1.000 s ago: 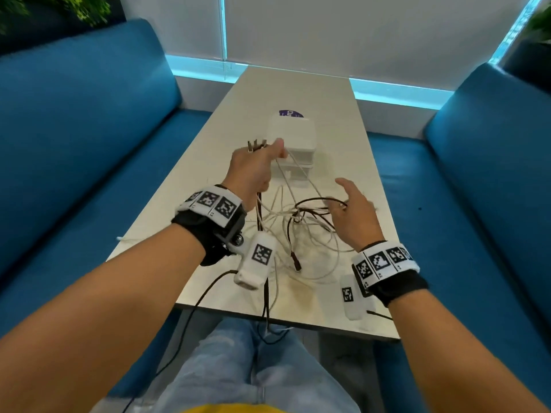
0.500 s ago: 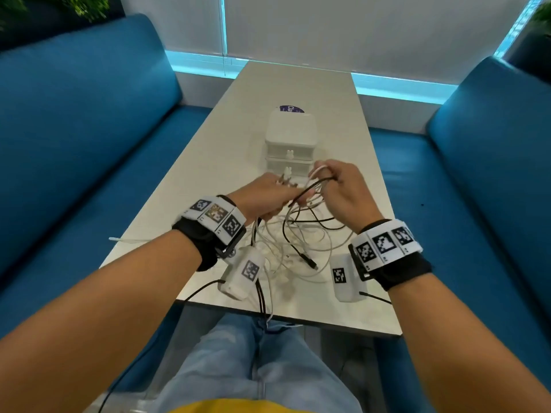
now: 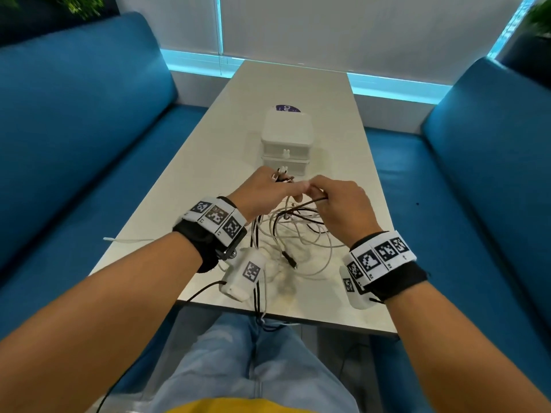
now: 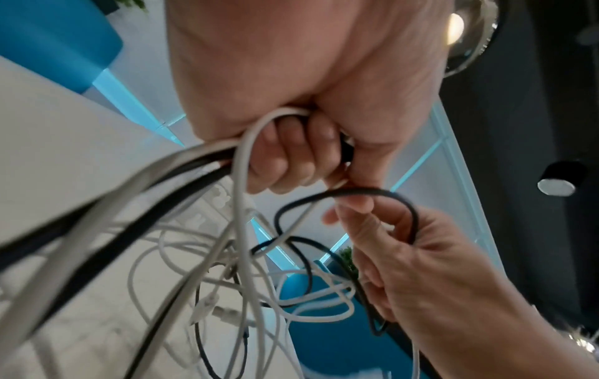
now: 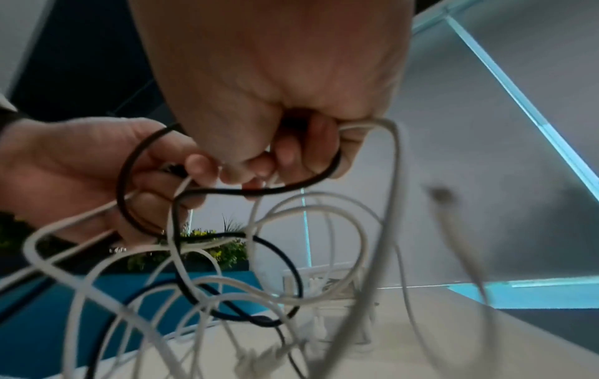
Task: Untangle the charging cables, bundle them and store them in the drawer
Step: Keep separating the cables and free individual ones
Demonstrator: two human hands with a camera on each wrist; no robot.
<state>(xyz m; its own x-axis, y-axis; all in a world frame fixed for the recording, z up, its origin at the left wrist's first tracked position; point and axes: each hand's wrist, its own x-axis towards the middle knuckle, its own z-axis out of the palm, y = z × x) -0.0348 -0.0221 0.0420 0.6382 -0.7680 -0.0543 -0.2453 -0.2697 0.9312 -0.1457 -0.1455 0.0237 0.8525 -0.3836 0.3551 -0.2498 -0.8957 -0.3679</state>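
A tangle of white and black charging cables [image 3: 298, 234] hangs from both hands over the near part of the table [image 3: 208, 138]. My left hand [image 3: 265, 192] grips a bunch of cable ends, their plugs [image 3: 280, 176] sticking up past the knuckles; in the left wrist view its fingers [image 4: 291, 153] curl round white and black cords. My right hand [image 3: 337, 204] holds a black cable loop [image 5: 227, 191] and a white cable [image 5: 382, 128] right beside the left hand. The white two-drawer box [image 3: 286, 144] stands just beyond the hands, both drawers closed.
Blue sofas [image 3: 74, 138] flank the table on both sides. A purple-and-white round label [image 3: 287, 108] lies behind the box. One white cable end [image 3: 125, 240] trails toward the table's left edge. Black cords [image 3: 256, 296] drop over the near edge to my lap.
The left hand came down from beside the box with its cable ends. The right hand closed on the loops and rose to meet it; both hands now touch in front of the box.
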